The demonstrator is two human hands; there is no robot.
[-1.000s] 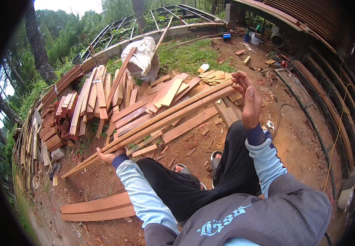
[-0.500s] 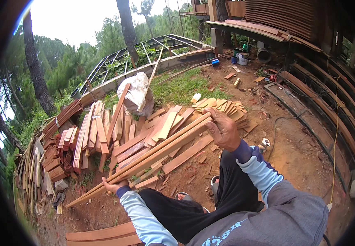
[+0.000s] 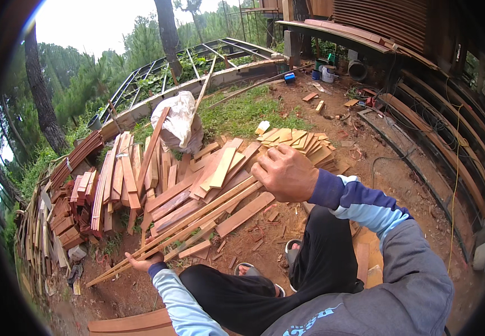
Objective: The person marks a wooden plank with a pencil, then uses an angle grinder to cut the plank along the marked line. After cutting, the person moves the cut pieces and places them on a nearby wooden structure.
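Note:
Several long, narrow wooden strips (image 3: 214, 210) slant from the lower left up to my right hand (image 3: 287, 173). That hand is closed around their upper ends, its knuckles upward, and it hides the ends. Lower down, my left hand (image 3: 144, 263) supports the strips with its palm turned up and its fingers loosely extended. The strips' far ends reach down toward the soil at the left. Just behind them lies a loose pile of brown and pale boards (image 3: 178, 199), partly covered by the strips.
A white sack (image 3: 176, 120) stands behind the boards. Short pale offcuts (image 3: 304, 143) lie beyond my right hand. Stacked reddish lumber (image 3: 66, 224) fills the left side. Wide planks (image 3: 133, 323) lie near my left forearm. Cables (image 3: 388, 162) run over the soil at right.
My right hand has shifted a little left and down and turned, its knuckles now upward. The strips have dropped lower with it. My left hand has moved slightly down and left, its fingers straighter.

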